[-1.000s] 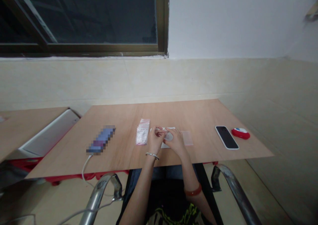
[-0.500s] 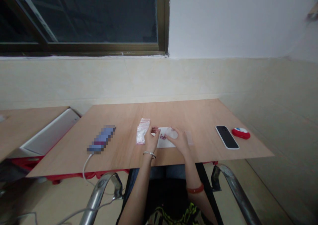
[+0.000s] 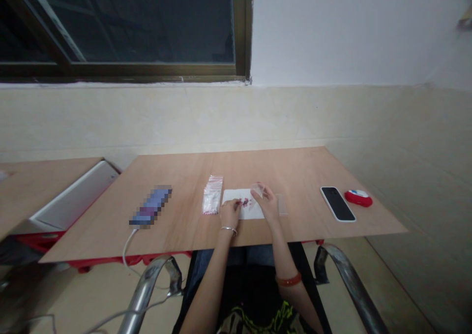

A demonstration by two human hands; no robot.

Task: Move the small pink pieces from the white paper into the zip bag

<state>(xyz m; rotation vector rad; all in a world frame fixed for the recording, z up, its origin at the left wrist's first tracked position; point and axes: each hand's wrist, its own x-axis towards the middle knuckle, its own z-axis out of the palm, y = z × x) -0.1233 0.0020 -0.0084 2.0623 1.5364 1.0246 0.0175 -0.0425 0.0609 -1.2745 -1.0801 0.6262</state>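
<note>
A white sheet of paper (image 3: 236,196) lies on the wooden table (image 3: 184,176) with a small heap of red-pink beads (image 3: 244,202) on it. My left hand (image 3: 229,213) rests at the sheet's near left corner, its fingers curled at the beads. My right hand (image 3: 268,204) holds a small clear plastic bag (image 3: 257,189) pinched above the sheet's right side. A filled clear bag with red edging (image 3: 212,195) lies just left of the sheet. Another flat clear bag (image 3: 282,203) lies right of my right hand.
A phone on a white cable (image 3: 150,207) lies at the left. A black phone (image 3: 338,203) and a red and white object (image 3: 358,197) lie at the right. A white box (image 3: 73,196) sits past the left edge. Metal chair arms (image 3: 147,285) flank my lap.
Both hands had been together over the sheet around a small bag. The beads now lie on the paper, my left hand has dropped to them, and my right hand has lifted the bag.
</note>
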